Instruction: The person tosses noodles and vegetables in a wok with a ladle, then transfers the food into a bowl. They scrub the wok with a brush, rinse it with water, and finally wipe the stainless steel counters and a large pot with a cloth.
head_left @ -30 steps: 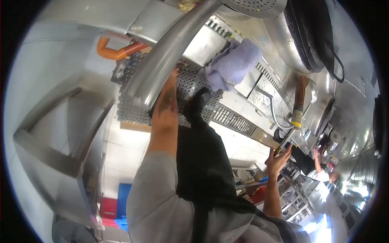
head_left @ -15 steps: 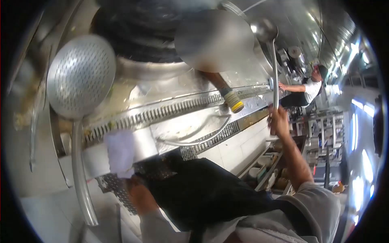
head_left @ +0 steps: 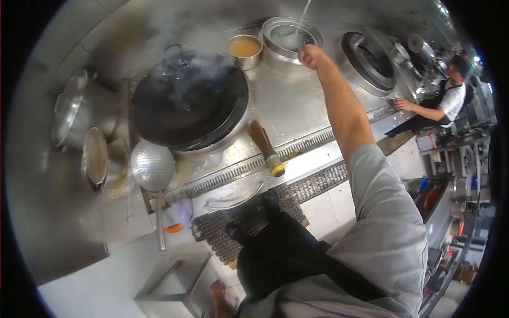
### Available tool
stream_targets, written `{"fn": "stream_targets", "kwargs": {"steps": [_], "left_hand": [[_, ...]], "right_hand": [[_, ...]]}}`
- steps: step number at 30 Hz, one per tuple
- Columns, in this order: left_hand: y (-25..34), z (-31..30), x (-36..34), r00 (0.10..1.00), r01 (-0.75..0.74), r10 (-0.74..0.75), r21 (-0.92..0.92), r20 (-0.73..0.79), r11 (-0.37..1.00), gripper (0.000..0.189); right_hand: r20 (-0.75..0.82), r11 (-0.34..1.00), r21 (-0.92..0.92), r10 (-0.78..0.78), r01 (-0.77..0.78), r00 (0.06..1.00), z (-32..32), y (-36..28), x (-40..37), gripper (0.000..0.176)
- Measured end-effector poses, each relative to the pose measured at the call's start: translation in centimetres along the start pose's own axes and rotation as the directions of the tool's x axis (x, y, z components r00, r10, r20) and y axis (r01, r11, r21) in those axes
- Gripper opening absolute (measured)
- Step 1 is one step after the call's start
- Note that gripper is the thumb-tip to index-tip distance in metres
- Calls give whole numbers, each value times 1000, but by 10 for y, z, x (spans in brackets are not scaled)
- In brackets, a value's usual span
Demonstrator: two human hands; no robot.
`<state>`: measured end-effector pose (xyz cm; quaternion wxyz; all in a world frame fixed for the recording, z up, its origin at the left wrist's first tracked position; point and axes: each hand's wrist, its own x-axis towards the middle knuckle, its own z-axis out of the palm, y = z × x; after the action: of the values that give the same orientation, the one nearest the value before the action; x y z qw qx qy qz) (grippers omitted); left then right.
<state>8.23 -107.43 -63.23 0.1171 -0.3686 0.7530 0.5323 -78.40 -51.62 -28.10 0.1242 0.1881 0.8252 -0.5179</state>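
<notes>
My right hand (head_left: 313,55) is stretched far back over a round steel basin (head_left: 275,27) set in the stove top. Its fingers are closed on a thin ladle handle (head_left: 304,13) that runs up out of the fist. Just left of the basin stands a small steel pot of orange liquid (head_left: 244,47). A large black wok (head_left: 188,103) steams on the burner in front of me. My left hand (head_left: 218,297) hangs low at the bottom edge beside my dark apron; its fingers are not clear.
A perforated skimmer (head_left: 152,168) and a bamboo wok brush (head_left: 268,151) lie on the stove's front ledge. Steel pots (head_left: 79,106) and a lid (head_left: 95,159) stand at the left. A second wok (head_left: 371,58) sits at the right, where another person (head_left: 448,103) works.
My view has swung round from the floor and stove front to the whole stove top. My right hand, holding the ladle, has reached from the stove's edge out to the back basin.
</notes>
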Motion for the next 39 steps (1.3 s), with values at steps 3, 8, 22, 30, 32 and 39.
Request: {"fn": "stream_targets", "kwargs": {"steps": [3, 8, 22, 30, 32, 39], "left_hand": [[68, -16, -19, 972, 123, -162, -222, -167, 967, 28], [446, 44, 66, 556, -682, 799, 423, -230, 596, 24], [637, 31, 156, 193, -889, 976, 403, -103, 218, 40], [424, -345, 224, 901, -38, 278, 577, -334, 816, 52], [383, -373, 229, 991, -90, 101, -130, 85, 987, 38], [502, -233, 114, 945, -256, 308, -341, 107, 904, 28]], "right_hand": [[250, 170, 957, -79, -234, 965, -20, 12, -2, 16], [499, 321, 855, -297, -407, 814, -45, 0, -114, 13], [483, 742, 628, -135, -235, 865, 50, 3, -339, 29], [-153, 971, 54, -223, 234, 963, 145, 137, -424, 43], [-144, 995, 62, -66, 76, 987, 152, 174, -438, 39], [-246, 822, -552, -325, 144, 913, 166, 284, -403, 35]]}}
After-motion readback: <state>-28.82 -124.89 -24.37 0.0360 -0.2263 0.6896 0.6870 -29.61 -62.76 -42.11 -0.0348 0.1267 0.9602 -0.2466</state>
